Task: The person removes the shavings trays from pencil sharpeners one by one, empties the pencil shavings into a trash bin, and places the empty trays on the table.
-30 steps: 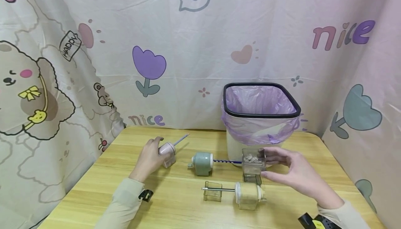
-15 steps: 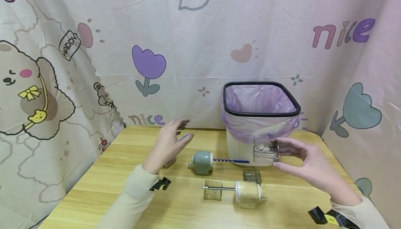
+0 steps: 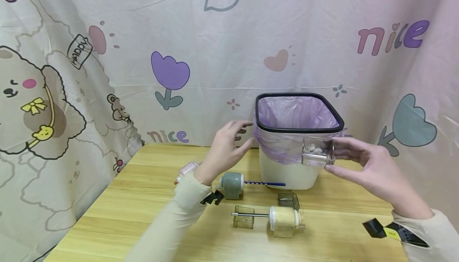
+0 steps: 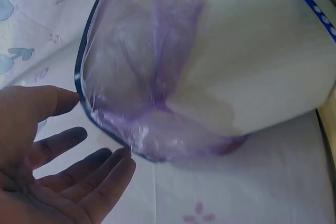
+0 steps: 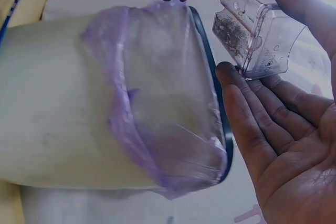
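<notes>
My right hand [image 3: 376,170] pinches a clear plastic shavings box [image 3: 317,151] between thumb and fingers, in front of the bin's rim at the right. Grey pencil shavings [image 5: 231,32] lie inside it. A white bin [image 3: 287,172] with a black rim and a purple liner [image 3: 279,146] stands at the back of the table. My left hand [image 3: 224,148] is at the bin's left side, fingers spread and loosely bent, holding nothing. In the left wrist view its fingertips are at the rim [image 4: 79,77]; whether they touch, I cannot tell.
On the table sit a green crank sharpener [image 3: 232,185] with a blue pencil [image 3: 267,184], a yellow sharpener [image 3: 283,222] with a dark pencil [image 3: 256,216], and two loose shavings boxes, one yellowish [image 3: 243,219], one smoky [image 3: 288,201]. A pink sharpener [image 3: 188,169] lies behind my left forearm.
My left hand has let go of the pink sharpener and moved right to the bin. The right hand has lifted the shavings box up and to the right.
</notes>
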`<state>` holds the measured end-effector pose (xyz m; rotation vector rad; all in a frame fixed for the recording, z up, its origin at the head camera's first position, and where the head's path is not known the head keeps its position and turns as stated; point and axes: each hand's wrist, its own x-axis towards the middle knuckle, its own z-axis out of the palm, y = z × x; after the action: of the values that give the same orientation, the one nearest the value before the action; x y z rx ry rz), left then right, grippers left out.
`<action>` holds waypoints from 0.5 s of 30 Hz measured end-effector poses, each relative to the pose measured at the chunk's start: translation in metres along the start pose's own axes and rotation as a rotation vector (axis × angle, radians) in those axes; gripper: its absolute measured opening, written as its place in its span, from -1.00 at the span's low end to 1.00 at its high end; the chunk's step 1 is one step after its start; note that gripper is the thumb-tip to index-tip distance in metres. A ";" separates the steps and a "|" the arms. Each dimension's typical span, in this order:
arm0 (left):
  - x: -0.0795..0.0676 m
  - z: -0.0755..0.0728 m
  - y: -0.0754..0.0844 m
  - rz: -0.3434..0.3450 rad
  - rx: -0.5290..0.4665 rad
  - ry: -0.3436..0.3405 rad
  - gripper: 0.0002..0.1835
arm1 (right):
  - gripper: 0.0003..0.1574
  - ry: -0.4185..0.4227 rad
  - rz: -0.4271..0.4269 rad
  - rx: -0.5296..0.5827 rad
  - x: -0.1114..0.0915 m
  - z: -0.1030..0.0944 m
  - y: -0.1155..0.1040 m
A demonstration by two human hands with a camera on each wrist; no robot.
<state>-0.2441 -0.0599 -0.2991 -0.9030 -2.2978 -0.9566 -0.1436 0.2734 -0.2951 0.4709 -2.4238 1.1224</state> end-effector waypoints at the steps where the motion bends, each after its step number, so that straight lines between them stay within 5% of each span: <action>1: 0.002 0.003 0.002 0.005 0.001 0.004 -0.56 | -0.27 0.008 0.010 -0.002 0.003 -0.002 -0.001; 15: 0.020 0.029 0.009 0.046 0.005 0.067 -0.58 | -0.36 0.017 0.074 0.044 0.045 -0.028 -0.003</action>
<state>-0.2557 -0.0252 -0.3010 -0.9044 -2.2126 -0.9473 -0.1740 0.2878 -0.2534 0.3860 -2.4239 1.2084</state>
